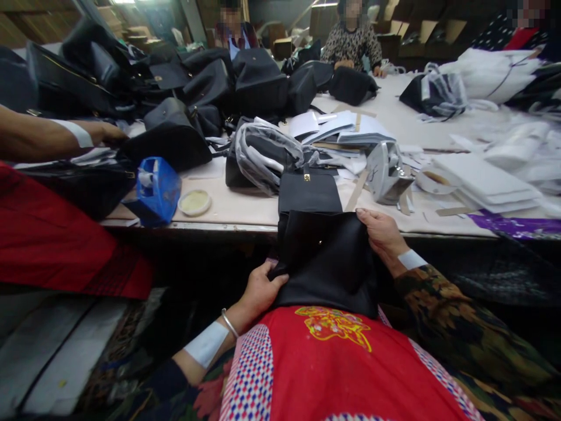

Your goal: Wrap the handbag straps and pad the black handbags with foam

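A black handbag (pixel 326 257) rests on my lap against the table edge, its flap (pixel 309 193) folded back onto the table with a small gold clasp showing. My left hand (pixel 262 286) grips the bag's lower left side, thumb on the outside. At the upper right corner of its opening, my right hand (pixel 380 231) pinches the rim between thumb and fingers. Just beyond the flap lies another black bag (pixel 245 155) with plastic-wrapped straps on it. The inside of the bag I hold is hidden from view.
Black bags (pixel 258 76) are heaped at the back left. A blue container (pixel 156 190) and a round tub (pixel 194 202) stand near the table edge. White foam sheets (pixel 495 181) lie right. A co-worker's arm (pixel 56 137) reaches in at left; other people sit across the table.
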### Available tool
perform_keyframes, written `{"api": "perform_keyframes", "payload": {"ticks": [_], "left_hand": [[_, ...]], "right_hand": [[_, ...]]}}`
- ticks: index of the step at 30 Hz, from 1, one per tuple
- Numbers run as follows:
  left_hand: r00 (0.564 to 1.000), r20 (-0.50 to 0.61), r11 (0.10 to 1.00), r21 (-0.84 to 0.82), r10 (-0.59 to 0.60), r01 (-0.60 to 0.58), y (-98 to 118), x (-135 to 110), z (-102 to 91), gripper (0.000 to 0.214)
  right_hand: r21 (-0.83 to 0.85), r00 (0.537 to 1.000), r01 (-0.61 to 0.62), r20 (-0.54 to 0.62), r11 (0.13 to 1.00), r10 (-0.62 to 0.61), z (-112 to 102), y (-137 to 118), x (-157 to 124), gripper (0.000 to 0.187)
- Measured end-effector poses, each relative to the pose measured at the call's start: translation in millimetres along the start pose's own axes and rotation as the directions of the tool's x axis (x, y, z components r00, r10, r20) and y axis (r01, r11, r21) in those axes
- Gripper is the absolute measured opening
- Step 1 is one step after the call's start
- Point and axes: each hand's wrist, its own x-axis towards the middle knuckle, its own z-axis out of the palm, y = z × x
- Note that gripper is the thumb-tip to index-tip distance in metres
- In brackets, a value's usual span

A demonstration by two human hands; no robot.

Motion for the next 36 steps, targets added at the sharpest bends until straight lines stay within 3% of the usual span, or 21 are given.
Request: {"api": "perform_keyframes", "payload": {"ticks": [2,4,6,8,10,11,12,14,16,17,20,22,24,27,36], "left_hand": [[0.998,0.048,0.989,-0.138,-0.048,0.054,-11.0,-1.4,-3.6,0.038],[0.993,0.079,0.981,-0.168,-0.085,0.097,-17.9,-1.0,-7.3,0.045],[0.991,0.093,0.985,-0.136,-0.095,0.107,-17.5,1.4,-12.0,0.043],[0.998,0.040,0.998,-0.036,-0.046,0.047,-7.3,4.7,-16.9,0.036],[0.980,-0.108,0.969,0.205,0.166,-0.142,12.4,8.6,-18.9,0.037],[0.924,-0.168,0.892,0.366,0.344,-0.266,24.7,11.3,-17.7,0.042],[0.845,-0.156,0.782,0.492,0.511,-0.382,37.5,14.7,-14.6,0.045],[0.682,0.003,0.539,0.609,0.732,-0.582,61.1,24.7,-2.7,0.048],[0.587,0.207,0.362,0.616,0.783,-0.700,76.4,38.9,13.9,0.052],[0.581,0.287,0.315,0.619,0.762,-0.719,79.8,47.2,22.1,0.056],[0.674,0.395,0.297,0.677,0.625,-0.673,76.3,70.9,39.1,0.068],[0.740,0.371,0.315,0.731,0.561,-0.605,69.1,81.2,41.7,0.071],[0.775,0.322,0.329,0.768,0.543,-0.550,64.7,85.3,39.7,0.072],[0.797,0.262,0.342,0.798,0.545,-0.496,66.9,84.9,34.6,0.075],[0.825,0.208,0.300,0.862,0.525,-0.409,82.8,88.1,27.5,0.065]], "right_hand": [[-0.062,1.000,0.017,0.003,0.998,-0.017,-0.7,-1.1,-0.1,0.043],[-0.138,0.999,0.034,-0.011,0.990,-0.035,-3.9,-6.3,-2.0,0.039],[-0.316,0.981,0.170,-0.039,0.934,-0.192,-8.7,-16.2,-9.5,0.032],[-0.541,0.886,0.403,0.029,0.738,-0.462,-11.7,-28.8,-25.9,0.034],[-0.646,0.741,0.596,0.214,0.476,-0.637,-7.8,-39.2,-51.7,0.043],[-0.644,0.692,0.654,0.299,0.396,-0.657,-2.4,-42.1,-66.5,0.045],[-0.629,0.652,0.701,0.375,0.336,-0.659,5.2,-42.7,-81.2,0.046],[-0.578,0.597,0.775,0.541,0.254,-0.592,24.2,-37.0,-104.9,0.049],[-0.554,0.575,0.805,0.641,0.211,-0.508,40.8,-24.6,-115.0,0.056],[-0.550,0.569,0.812,0.667,0.196,-0.481,45.6,-17.5,-114.2,0.058],[-0.604,0.614,0.778,0.676,0.170,-0.407,41.4,-0.4,-96.2,0.064],[-0.669,0.674,0.724,0.639,0.165,-0.370,28.2,4.7,-81.2,0.070],[-0.719,0.724,0.673,0.594,0.172,-0.351,14.6,5.9,-70.4,0.074],[-0.740,0.750,0.645,0.566,0.190,-0.342,1.8,5.5,-63.1,0.072],[-0.705,0.724,0.667,0.535,0.241,-0.437,-3.7,0.4,-49.8,0.059]]}}
